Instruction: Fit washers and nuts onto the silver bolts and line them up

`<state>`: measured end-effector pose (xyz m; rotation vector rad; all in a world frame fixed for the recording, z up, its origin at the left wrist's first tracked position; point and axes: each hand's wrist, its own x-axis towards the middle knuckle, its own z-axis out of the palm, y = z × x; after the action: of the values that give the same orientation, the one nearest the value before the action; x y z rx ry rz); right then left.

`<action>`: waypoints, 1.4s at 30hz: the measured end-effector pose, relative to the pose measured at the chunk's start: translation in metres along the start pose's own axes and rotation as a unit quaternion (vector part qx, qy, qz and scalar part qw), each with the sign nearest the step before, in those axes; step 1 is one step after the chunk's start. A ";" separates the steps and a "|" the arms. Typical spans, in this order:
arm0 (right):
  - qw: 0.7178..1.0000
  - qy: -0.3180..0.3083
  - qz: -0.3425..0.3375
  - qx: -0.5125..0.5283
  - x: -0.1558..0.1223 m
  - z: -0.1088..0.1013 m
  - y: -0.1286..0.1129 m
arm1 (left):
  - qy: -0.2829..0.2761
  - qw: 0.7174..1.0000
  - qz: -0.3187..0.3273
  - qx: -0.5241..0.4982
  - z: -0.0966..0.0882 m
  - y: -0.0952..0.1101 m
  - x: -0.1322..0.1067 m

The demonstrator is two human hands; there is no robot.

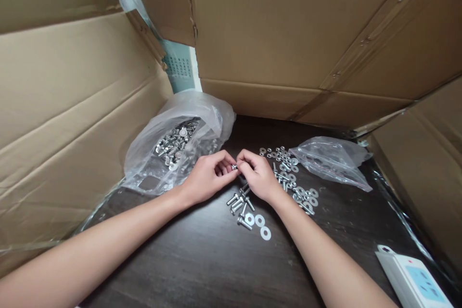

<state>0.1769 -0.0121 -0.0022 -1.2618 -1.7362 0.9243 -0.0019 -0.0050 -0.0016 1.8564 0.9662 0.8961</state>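
Over the middle of the dark table, my left hand (pixel 207 178) and my right hand (pixel 257 175) meet at the fingertips. Both pinch a small shiny metal bolt (pixel 234 167), mostly covered by the fingers; whether a nut or washer is on it I cannot tell. Just below my hands lie several loose bolts (pixel 236 202), with flat washers (pixel 265 233) beside them. To the right of my right hand is a spread of bolts, washers and nuts (pixel 285 173). A clear plastic bag (pixel 140 154) holding many bolts (pixel 176 144) stands behind and left of my left hand.
A flattened clear plastic bag (pixel 330 159) lies at the right, touching the spread hardware. Cardboard walls (pixel 288 33) surround the table (pixel 202 260) at the back and both sides. A white power strip (pixel 411 274) sits at the lower right.
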 end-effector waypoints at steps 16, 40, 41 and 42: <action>1.000 0.002 0.005 -0.007 0.000 0.002 0.002 | 0.021 1.000 -0.002 0.001 -0.001 0.002 0.002; 1.000 0.000 0.000 0.016 0.001 -0.001 0.003 | 0.028 0.998 -0.018 0.050 0.001 0.003 0.002; 1.000 -0.002 0.000 0.016 0.002 -0.001 0.003 | 0.026 0.998 -0.017 0.053 0.001 0.003 0.002; 1.000 -0.003 -0.001 0.017 0.002 -0.001 0.002 | 0.023 0.998 -0.017 0.056 0.001 0.003 0.002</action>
<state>0.1787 -0.0099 -0.0033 -1.2369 -1.7185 0.9528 0.0008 -0.0042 0.0011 1.9141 1.0931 0.8843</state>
